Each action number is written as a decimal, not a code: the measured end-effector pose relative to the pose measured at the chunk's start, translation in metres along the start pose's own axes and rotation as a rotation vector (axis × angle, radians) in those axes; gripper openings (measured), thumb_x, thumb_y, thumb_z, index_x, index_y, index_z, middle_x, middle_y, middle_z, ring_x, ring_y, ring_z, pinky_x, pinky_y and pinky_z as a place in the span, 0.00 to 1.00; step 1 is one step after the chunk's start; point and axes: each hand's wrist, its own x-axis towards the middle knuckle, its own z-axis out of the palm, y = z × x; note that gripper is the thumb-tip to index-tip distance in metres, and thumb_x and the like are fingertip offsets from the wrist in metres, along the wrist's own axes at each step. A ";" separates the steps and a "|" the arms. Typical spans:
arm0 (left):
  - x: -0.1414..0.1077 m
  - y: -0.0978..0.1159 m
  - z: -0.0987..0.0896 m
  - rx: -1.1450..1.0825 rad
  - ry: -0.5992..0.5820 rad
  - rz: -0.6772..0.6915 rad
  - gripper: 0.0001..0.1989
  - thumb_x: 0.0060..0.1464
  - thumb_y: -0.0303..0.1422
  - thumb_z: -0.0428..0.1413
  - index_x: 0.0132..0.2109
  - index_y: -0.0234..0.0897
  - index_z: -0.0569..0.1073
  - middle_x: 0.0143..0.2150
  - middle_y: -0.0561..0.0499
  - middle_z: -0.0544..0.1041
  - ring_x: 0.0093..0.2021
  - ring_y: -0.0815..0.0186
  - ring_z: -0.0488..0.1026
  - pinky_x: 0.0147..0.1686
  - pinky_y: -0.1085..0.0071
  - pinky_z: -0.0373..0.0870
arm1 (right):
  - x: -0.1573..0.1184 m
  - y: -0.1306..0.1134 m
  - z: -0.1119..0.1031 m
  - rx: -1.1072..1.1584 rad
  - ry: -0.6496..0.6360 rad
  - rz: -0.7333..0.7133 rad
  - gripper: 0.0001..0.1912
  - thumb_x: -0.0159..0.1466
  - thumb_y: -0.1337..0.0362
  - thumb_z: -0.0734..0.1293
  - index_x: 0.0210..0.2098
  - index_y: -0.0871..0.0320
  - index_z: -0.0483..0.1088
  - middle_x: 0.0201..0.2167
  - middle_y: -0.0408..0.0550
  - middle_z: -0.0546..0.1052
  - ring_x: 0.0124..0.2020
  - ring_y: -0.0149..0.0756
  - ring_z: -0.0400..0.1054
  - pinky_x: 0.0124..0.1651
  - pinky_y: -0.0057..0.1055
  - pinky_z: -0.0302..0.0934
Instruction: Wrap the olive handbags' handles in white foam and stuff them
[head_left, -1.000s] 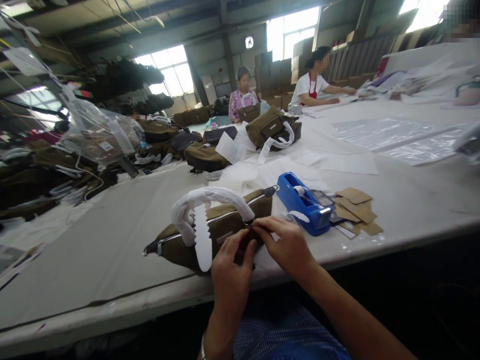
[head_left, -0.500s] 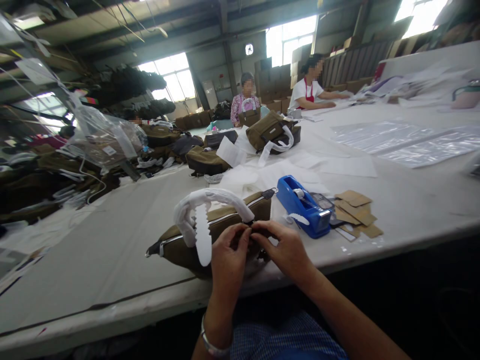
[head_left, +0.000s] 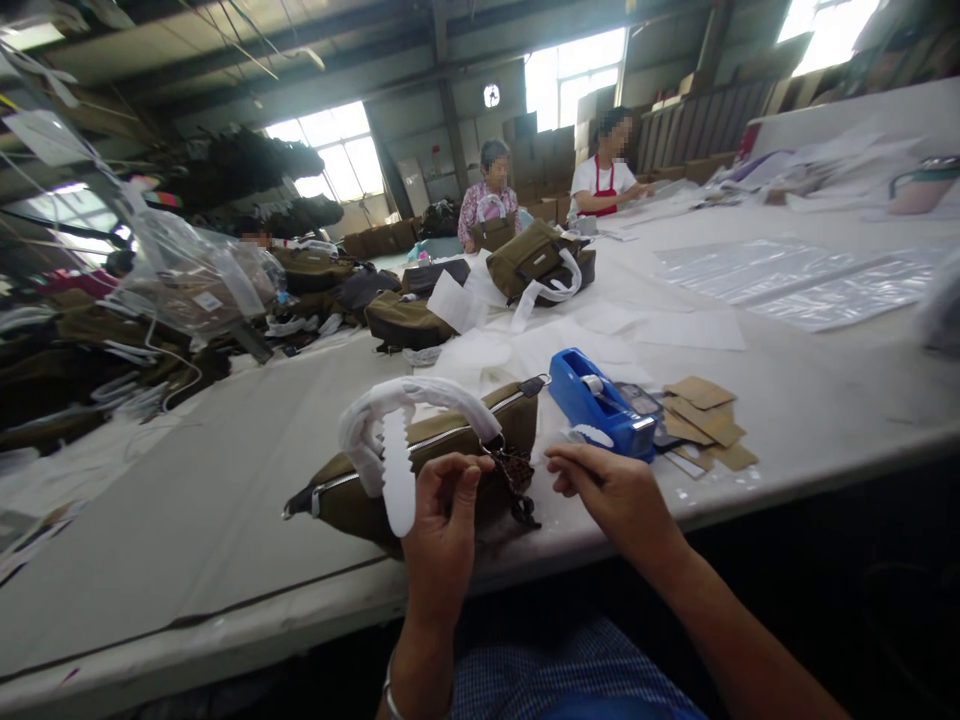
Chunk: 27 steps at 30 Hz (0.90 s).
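Note:
An olive handbag [head_left: 442, 460] with a silver zip lies in front of me at the table's edge. Its handle [head_left: 420, 390] is wrapped in white material, and a white strip with a wavy edge [head_left: 397, 475] hangs from it. A dark tassel-like charm [head_left: 517, 475] dangles from the ring at the handle's base. My left hand [head_left: 446, 510] is closed in front of the bag, fingertips close to that ring; whatever it pinches is hidden. To the right of the charm, apart from the bag, my right hand [head_left: 607, 490] is also pinched closed, its contents too small to make out.
A blue tape dispenser [head_left: 600, 400] stands beyond my right hand, with brown card pieces [head_left: 709, 420] beside it. More olive bags [head_left: 536, 262] and white sheets lie farther back. Clear plastic sheets [head_left: 802, 275] cover the right side. Two people work across the table.
My hands, together at the handle's base before, have come apart. The right hand has moved right and the left slightly left, uncovering the ring and dark charm. The view has shifted a little.

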 end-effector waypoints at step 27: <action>0.000 0.006 0.012 0.053 -0.196 0.064 0.10 0.61 0.33 0.61 0.49 0.44 0.81 0.41 0.52 0.82 0.43 0.65 0.79 0.45 0.72 0.76 | 0.005 -0.008 0.026 0.762 -0.003 0.224 0.15 0.60 0.55 0.76 0.45 0.52 0.80 0.30 0.44 0.79 0.30 0.31 0.70 0.35 0.29 0.68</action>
